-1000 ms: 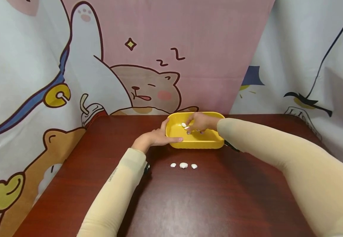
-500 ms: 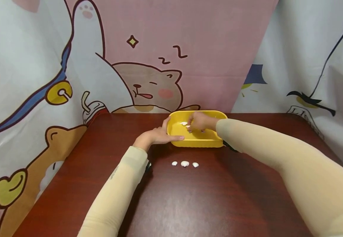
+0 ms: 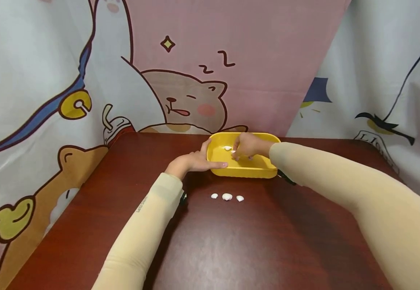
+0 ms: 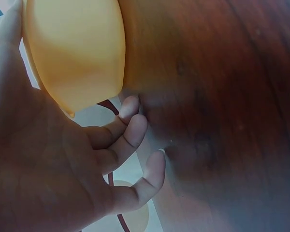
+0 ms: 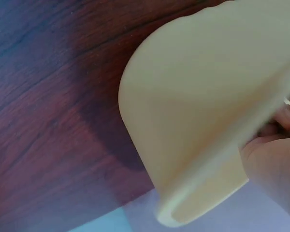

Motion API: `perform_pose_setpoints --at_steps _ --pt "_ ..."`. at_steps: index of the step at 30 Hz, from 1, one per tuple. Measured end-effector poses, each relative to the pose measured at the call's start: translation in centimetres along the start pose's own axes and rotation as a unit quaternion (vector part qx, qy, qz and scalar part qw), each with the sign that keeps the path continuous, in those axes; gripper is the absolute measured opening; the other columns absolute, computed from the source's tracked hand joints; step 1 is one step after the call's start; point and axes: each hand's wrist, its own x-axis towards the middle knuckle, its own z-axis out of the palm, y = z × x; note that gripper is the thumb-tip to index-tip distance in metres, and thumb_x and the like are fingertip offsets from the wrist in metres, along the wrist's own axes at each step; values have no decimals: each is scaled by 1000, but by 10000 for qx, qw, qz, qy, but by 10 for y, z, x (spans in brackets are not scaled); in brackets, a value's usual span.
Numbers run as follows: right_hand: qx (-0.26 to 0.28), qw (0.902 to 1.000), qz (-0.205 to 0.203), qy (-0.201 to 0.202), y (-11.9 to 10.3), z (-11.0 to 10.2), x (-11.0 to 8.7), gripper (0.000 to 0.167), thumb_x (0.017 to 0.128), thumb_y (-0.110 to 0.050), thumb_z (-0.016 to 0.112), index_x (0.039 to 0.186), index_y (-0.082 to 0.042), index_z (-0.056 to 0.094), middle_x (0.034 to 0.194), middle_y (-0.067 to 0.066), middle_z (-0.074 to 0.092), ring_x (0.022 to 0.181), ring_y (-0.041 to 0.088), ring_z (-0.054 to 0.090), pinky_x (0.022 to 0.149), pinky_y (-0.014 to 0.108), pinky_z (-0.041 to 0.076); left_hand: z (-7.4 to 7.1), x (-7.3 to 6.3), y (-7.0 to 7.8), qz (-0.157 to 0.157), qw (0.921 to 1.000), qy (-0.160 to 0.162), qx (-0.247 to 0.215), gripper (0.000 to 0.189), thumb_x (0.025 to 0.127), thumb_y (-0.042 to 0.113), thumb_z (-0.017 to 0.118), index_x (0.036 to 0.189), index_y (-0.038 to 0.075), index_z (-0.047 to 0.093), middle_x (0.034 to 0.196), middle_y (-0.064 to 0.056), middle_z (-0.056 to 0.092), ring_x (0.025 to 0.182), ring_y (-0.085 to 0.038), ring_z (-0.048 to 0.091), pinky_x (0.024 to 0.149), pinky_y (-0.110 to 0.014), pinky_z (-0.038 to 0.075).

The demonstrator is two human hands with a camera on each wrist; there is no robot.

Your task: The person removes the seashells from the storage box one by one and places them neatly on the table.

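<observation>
In the head view a yellow plastic tray (image 3: 244,172) stands on the table's far side. My left hand (image 3: 195,162) grips its left end, thumb along the front rim. The left wrist view shows three fingers (image 4: 150,181) of that hand bent down beside the tray, near the tabletop. My right hand (image 3: 247,146) reaches inside with curled fingers, a small white seashell (image 3: 233,152) at its fingertips. Just left of them another white shell (image 3: 228,148) lies on the tray floor. In the right wrist view the tray's wall (image 5: 193,87) hides most of that hand.
Three white shells, the middle one (image 3: 227,197) largest, lie in a row on the dark red-brown table (image 3: 210,241) before the tray. A cartoon-printed cloth (image 3: 260,60) hangs behind it and along both sides.
The head view has tilted slightly, so everything sits a little higher and further right. The right hand's fingertips have closed in around the seashell; the left hand keeps its hold on the tray.
</observation>
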Motion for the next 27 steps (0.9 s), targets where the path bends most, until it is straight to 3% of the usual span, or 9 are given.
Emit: perform_pose_setpoints --at_steps 7,13,16,19,23,27 --pt "-205 9996 -79 197 -8 -12 -6 21 91 -26 85 97 -7 77 82 1 64 64 14 57 55 24 49 -4 0 -3 -79 9999 -2 73 132 82 85 66 170 29 -14 166 -26 39 152 -41 44 126 -55 36" --pt "-261 9975 -387 524 -21 -30 -35 27 93 -32 83 104 -8 79 108 9 73 90 22 59 78 34 51 -5 -5 -2 -151 9998 -48 84 132 82 86 65 170 29 -15 169 -25 35 154 -42 41 126 -58 35" --pt "-175 9952 -592 764 -29 -38 -54 29 92 -33 84 105 -8 79 88 7 70 80 21 58 73 34 49 -6 -7 0 -209 9997 -86 72 133 82 86 65 170 29 -16 171 -24 31 155 -43 39 127 -59 33" --pt "-86 9937 -694 873 -34 -39 -70 30 92 -35 85 105 -8 79 69 -1 56 66 17 48 63 31 43 -7 -8 2 -305 9994 -144 -2 133 82 86 66 169 30 -18 173 -22 27 156 -42 37 128 -60 32" --pt "30 9926 -742 957 -37 -36 -92 33 93 -36 84 108 -8 78 62 -2 51 58 15 44 59 30 40 -5 -4 3 -280 9995 -142 -75 134 81 86 66 169 31 -18 171 -22 29 155 -42 38 127 -61 32" --pt "-24 9869 -955 1304 -40 -27 -117 32 91 -38 86 106 -10 78 56 -3 47 54 15 41 57 30 37 -2 0 4 -183 9998 -115 -46 133 81 86 66 169 32 -18 171 -23 29 156 -42 37 127 -60 32"
